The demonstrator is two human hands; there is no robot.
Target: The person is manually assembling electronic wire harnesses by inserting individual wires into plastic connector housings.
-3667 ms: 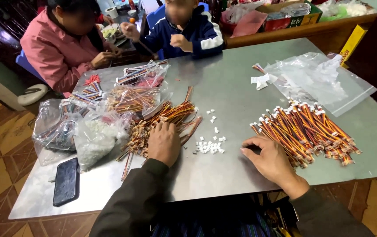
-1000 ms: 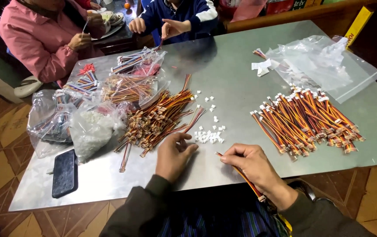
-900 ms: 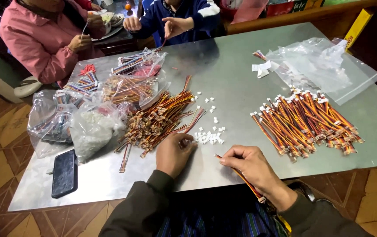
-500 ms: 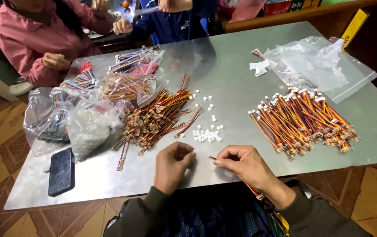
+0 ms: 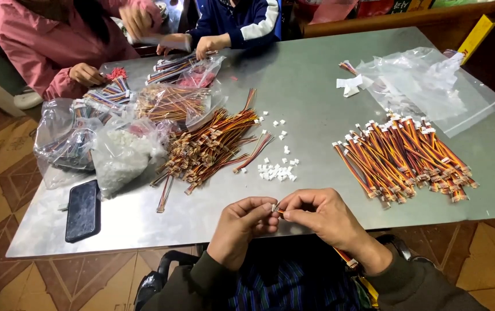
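My left hand (image 5: pixel 242 223) pinches a small white connector housing (image 5: pixel 274 207) at the near table edge. My right hand (image 5: pixel 323 216) pinches a striped orange and brown wire lead (image 5: pixel 344 257) whose tail hangs down past my wrist. The two hands meet fingertip to fingertip. Beyond them lie loose white connectors (image 5: pixel 275 171) in a small heap. A pile of bare-ended wire leads (image 5: pixel 213 147) lies to the left, and a pile of leads with white connectors (image 5: pixel 403 155) lies to the right.
A black phone (image 5: pixel 82 210) lies at the near left of the grey metal table (image 5: pixel 311 86). Plastic bags of parts (image 5: pixel 118 150) crowd the left. A clear empty bag (image 5: pixel 432 86) lies far right. Two other people work at the far edge.
My left hand left the wire pile and my right hand left the right pile. Both drew back to the near edge and came together, holding a connector and a lead.
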